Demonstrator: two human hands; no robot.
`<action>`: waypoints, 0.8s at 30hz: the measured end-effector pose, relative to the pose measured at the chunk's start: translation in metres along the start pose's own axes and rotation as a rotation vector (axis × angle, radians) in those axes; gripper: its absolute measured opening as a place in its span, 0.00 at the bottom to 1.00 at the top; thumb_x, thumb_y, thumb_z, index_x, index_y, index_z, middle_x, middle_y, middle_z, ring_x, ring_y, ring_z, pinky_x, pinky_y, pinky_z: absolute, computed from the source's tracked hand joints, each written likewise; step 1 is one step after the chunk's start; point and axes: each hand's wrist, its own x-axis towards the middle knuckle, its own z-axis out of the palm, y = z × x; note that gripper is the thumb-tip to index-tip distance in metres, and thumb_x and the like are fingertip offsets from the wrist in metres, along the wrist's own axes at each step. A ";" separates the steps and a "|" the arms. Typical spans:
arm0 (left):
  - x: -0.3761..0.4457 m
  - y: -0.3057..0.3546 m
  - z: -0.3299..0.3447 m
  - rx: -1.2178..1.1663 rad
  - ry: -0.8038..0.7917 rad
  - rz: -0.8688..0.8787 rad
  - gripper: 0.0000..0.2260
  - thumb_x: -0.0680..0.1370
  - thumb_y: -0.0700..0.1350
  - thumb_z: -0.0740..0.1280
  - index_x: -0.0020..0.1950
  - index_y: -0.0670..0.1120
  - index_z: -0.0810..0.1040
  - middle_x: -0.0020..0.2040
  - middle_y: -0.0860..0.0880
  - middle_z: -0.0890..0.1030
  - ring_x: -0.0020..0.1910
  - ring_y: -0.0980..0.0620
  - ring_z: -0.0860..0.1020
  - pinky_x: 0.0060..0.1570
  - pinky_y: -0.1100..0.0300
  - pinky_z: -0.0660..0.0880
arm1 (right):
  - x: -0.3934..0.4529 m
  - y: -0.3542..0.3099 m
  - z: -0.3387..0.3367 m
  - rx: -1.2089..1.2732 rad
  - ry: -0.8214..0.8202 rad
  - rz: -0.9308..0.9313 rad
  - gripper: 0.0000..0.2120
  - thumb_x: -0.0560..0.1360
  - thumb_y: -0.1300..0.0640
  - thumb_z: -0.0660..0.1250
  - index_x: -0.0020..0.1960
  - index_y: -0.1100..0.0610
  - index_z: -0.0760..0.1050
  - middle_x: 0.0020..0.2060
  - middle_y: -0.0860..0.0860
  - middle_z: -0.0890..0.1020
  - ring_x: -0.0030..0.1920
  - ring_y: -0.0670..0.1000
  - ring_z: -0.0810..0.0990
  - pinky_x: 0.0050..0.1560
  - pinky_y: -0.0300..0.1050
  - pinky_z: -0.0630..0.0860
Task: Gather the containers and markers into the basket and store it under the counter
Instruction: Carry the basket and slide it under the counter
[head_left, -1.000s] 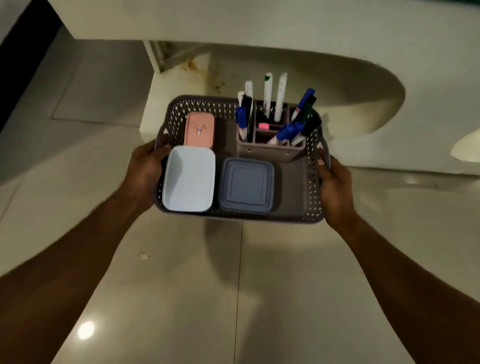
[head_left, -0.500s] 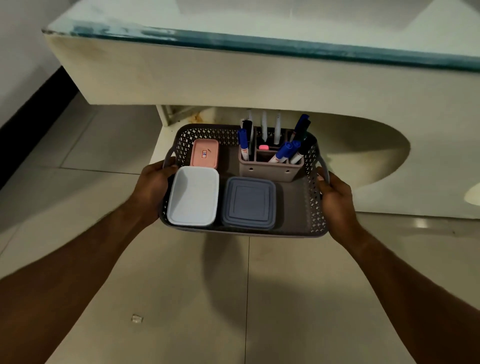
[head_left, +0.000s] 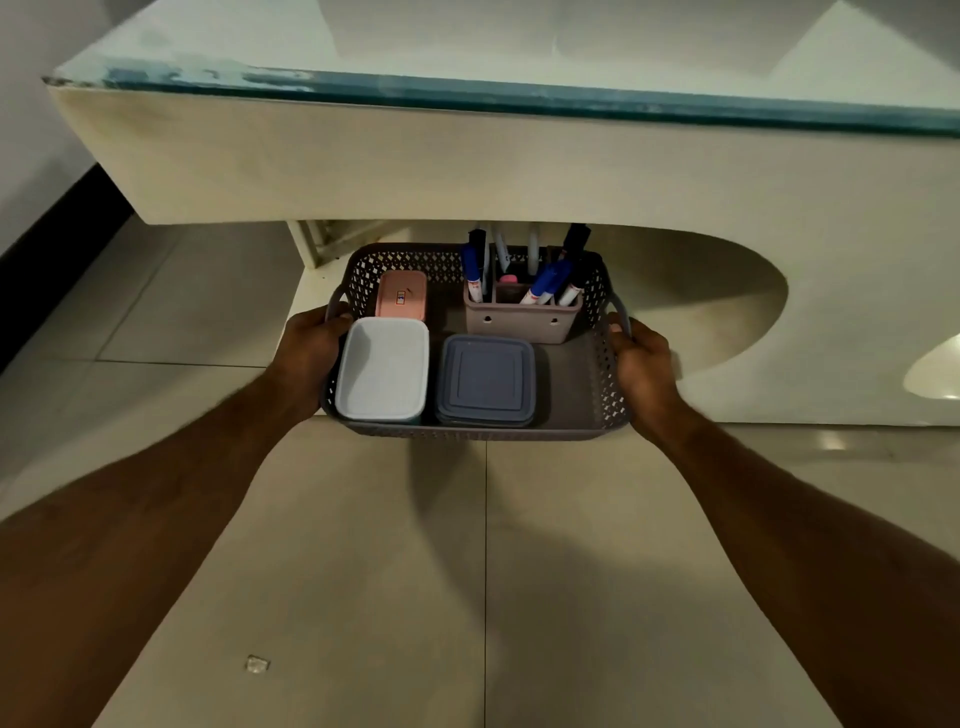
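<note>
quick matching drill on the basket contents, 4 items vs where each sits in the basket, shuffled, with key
Items:
1. pink container
2. white container
3. blue-grey container
4. marker holder

Places in the basket:
A. near row, middle
B. far right
C. far left
D. near left corner

Pairs: 1-C, 2-D, 3-A, 4-B
</note>
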 end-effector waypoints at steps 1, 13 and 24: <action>0.003 0.001 0.002 0.005 0.003 0.004 0.11 0.83 0.41 0.63 0.44 0.46 0.81 0.40 0.47 0.83 0.37 0.49 0.81 0.41 0.56 0.79 | 0.004 0.002 0.000 0.000 0.005 0.001 0.11 0.84 0.55 0.62 0.59 0.59 0.81 0.50 0.56 0.85 0.59 0.63 0.82 0.64 0.62 0.79; 0.030 0.010 0.015 0.024 -0.014 0.059 0.13 0.82 0.39 0.63 0.40 0.48 0.80 0.33 0.54 0.83 0.36 0.51 0.79 0.39 0.59 0.76 | 0.026 -0.001 0.008 0.015 0.046 -0.005 0.13 0.85 0.55 0.61 0.62 0.57 0.81 0.55 0.58 0.85 0.59 0.62 0.83 0.63 0.60 0.80; 0.050 0.010 0.015 0.025 -0.015 0.075 0.10 0.81 0.39 0.65 0.41 0.46 0.81 0.31 0.54 0.83 0.32 0.51 0.81 0.38 0.58 0.77 | 0.046 -0.004 0.017 -0.002 0.021 -0.001 0.14 0.85 0.55 0.59 0.63 0.59 0.80 0.57 0.59 0.84 0.60 0.61 0.82 0.64 0.59 0.78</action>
